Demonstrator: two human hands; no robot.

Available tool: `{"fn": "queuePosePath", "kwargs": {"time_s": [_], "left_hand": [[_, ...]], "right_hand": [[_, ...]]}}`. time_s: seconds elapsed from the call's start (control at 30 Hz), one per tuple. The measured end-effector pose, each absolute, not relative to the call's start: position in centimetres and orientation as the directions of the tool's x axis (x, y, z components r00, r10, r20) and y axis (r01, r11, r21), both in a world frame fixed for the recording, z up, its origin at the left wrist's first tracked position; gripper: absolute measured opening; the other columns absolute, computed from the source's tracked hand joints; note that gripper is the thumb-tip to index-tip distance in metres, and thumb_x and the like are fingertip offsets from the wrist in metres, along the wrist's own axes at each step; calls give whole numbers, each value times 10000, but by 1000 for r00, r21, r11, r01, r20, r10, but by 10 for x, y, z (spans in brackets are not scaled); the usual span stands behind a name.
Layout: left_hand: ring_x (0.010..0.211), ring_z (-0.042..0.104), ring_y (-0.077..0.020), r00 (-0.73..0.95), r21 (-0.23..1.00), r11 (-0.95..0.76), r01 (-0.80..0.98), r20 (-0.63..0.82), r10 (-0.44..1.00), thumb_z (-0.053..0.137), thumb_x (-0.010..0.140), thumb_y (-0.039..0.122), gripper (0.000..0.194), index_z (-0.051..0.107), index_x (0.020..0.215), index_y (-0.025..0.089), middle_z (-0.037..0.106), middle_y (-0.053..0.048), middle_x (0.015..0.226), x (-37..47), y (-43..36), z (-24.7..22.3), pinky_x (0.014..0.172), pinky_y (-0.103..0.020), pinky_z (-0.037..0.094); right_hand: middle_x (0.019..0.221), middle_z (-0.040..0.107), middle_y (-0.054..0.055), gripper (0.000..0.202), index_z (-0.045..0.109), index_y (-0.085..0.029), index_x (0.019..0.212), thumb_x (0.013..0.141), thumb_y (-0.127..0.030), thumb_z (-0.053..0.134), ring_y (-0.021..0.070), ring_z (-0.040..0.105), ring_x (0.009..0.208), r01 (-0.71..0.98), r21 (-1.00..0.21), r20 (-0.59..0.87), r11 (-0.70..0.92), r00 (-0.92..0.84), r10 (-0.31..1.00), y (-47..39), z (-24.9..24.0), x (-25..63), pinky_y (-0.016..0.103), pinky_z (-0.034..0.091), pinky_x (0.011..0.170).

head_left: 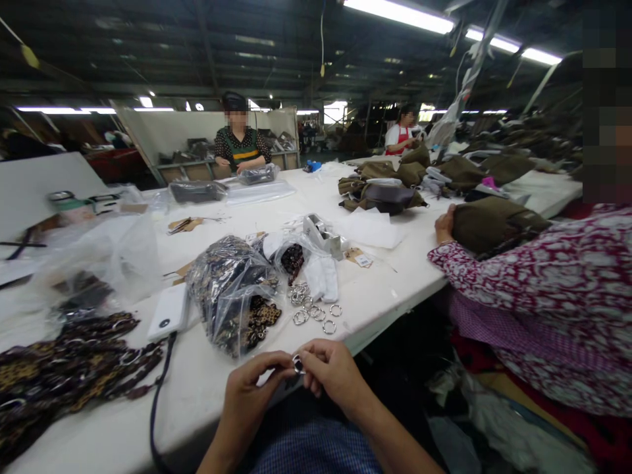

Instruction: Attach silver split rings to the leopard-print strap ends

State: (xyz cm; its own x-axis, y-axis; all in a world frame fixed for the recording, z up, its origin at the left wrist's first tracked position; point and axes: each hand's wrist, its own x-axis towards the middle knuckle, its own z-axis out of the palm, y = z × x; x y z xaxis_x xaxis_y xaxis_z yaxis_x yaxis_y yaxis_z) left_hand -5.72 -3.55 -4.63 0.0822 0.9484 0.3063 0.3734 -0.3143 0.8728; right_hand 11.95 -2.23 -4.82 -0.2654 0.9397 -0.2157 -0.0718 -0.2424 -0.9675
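Between both hands, just off the table's front edge, is a silver metal ring [297, 365]. My left hand [259, 382] pinches it from the left with thumb and forefinger. From the right, my right hand [333, 375] closes its thumb and curled fingers on the same ring. Whether a small part is also held there is hidden by the fingers. Beyond my hands lies a loose pile of silver rings [316, 313]. To its left sits a clear plastic bag [232, 289] full of dark and leopard-patterned pieces, its open end facing me.
Leopard-patterned straps [74, 362] spread at the left, beside a white power bank [169, 311] with a black cable. A co-worker's patterned sleeve [494, 263] reaches in at the right, a hand on an olive bag [494, 224]. More olive bags [380, 187] lie further back.
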Motion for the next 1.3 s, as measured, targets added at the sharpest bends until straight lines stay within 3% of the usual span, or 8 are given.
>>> {"fn": "queuePosePath", "kwargs": {"time_s": [0.17, 0.37, 0.63, 0.93, 1.03, 1.1, 1.2, 1.3], "left_hand": [[705, 703, -177, 141, 906, -282, 314, 249, 958, 747, 730, 208, 17, 758, 742, 205, 761, -26, 754, -51, -28, -42, 693, -237, 565], [602, 666, -144, 76, 995, -5, 97, -2, 997, 789, 620, 193, 189, 709, 791, 181, 704, 19, 650, -41, -12, -43, 594, -210, 542], [570, 659, -163, 59, 989, 112, 100, -119, 991, 797, 611, 272, 231, 736, 793, 144, 725, -19, 635, -21, 15, -30, 543, -229, 520], [840, 730, -249, -24, 980, 141, -142, -146, 989, 837, 620, 349, 399, 706, 924, 126, 779, -109, 852, 15, 42, -27, 768, -309, 576], [841, 729, -259, 7, 998, 53, 13, -53, 999, 762, 711, 376, 395, 683, 1013, 133, 769, -111, 901, 12, 59, -27, 743, -332, 584], [865, 724, -258, 64, 955, -87, 283, 72, 995, 649, 811, 374, 323, 687, 1042, 152, 761, -112, 962, 2, 75, -24, 765, -351, 580], [1039, 671, -273, 128, 756, -273, 595, 246, 961, 512, 865, 227, 260, 728, 1003, 189, 734, -113, 1099, -18, 103, -18, 938, -408, 504], [1216, 569, -281, 212, 585, -336, 738, 272, 939, 473, 785, 61, 371, 748, 1001, 188, 669, -126, 1254, -31, 127, -17, 1047, -416, 407]], "right_hand": [[485, 579, -32, 288, 661, -141, 797, 858, -406, 565, 78, 450, 358, -17, -977, -204, -214, -237, 950, -26, -46, 125, 173, 370, 383], [556, 634, -20, 232, 661, -180, 804, 929, -312, 517, 117, 586, 497, 225, -969, 72, 100, -131, 989, -34, -29, 131, 197, 417, 521], [743, 702, 18, 221, 670, -202, 941, 961, -240, 454, 157, 663, 672, 382, -868, 318, 317, -63, 946, -18, -29, 140, 216, 452, 645], [951, 732, 95, 309, 650, -180, 1138, 977, -234, 393, 187, 684, 779, 465, -781, 457, 416, -28, 889, 15, -30, 149, 265, 517, 761], [848, 727, 61, 311, 643, -198, 1165, 981, -281, 406, 173, 678, 704, 394, -841, 390, 371, -35, 920, 20, -22, 152, 246, 519, 699], [712, 704, 29, 316, 643, -202, 1162, 981, -347, 429, 167, 668, 630, 334, -901, 288, 277, -17, 958, 21, -20, 153, 225, 508, 628], [639, 694, 30, 408, 667, -191, 1119, 963, -492, 440, 173, 659, 578, 258, -954, 168, 150, 47, 985, 23, -24, 154, 217, 493, 563], [625, 702, 46, 556, 689, -180, 1086, 925, -631, 407, 177, 649, 535, 220, -966, 153, 132, 82, 985, 29, -32, 155, 223, 483, 529]]}}
